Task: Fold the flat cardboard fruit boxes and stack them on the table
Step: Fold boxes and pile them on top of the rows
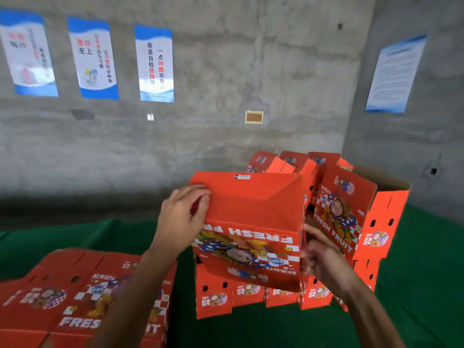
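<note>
I see the left hand (182, 217) gripping the half-folded box (251, 232) at frame centre. The right hand (324, 259) is blurred, seemingly pinching its right edge. 1 flat pile (75, 297) lies lower left.

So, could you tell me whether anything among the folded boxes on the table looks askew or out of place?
Yes. At the right of the pile, one folded box leans tilted against the others rather than sitting square, its open brown inside showing behind. The box in the hands has its print upside down, though it is only being folded. No damage shows.

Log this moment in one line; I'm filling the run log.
stage: folding | left hand: grips box left flap | right hand: on box's right side, blurred | flat boxes: waiting | folded boxes: stacked
</note>
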`<state>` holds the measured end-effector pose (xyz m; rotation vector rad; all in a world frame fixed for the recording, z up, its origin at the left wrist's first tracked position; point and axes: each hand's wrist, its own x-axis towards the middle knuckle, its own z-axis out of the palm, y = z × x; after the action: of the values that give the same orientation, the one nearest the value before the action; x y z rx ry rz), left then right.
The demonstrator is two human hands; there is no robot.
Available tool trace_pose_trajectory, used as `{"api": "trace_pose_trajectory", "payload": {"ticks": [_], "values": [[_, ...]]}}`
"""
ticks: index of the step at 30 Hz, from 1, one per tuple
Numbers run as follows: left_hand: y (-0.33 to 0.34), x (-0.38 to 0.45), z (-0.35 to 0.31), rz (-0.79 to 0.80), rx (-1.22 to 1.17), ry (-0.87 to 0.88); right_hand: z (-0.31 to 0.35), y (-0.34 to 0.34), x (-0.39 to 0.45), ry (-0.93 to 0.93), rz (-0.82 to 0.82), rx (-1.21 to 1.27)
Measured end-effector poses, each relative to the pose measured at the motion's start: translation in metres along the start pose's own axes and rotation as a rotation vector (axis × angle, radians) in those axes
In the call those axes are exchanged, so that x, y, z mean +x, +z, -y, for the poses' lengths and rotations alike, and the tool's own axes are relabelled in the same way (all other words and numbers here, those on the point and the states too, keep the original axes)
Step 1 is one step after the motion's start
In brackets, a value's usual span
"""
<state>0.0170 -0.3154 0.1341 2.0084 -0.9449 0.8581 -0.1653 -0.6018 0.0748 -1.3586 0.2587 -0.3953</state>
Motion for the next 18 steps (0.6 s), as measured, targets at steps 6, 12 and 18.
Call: {"api": "trace_pose_trajectory", "payload": {"ticks": [6, 12, 18], "values": [[0.042, -0.005, -0.004, 0.184, -0.845, -0.607, 0.021, 0.057, 0.01, -0.218, 0.123, -0.445], [0.094, -0.014, 0.018, 0.231, -1.024, -0.756, 0.004, 0.083, 0.059, -0.564, 0.032, -0.911], [0.156, 0.019, 0.031, 0.33, -1.118, -0.784, -0.007, 0.096, 0.144, -0.677, -0.071, -1.315]]}}
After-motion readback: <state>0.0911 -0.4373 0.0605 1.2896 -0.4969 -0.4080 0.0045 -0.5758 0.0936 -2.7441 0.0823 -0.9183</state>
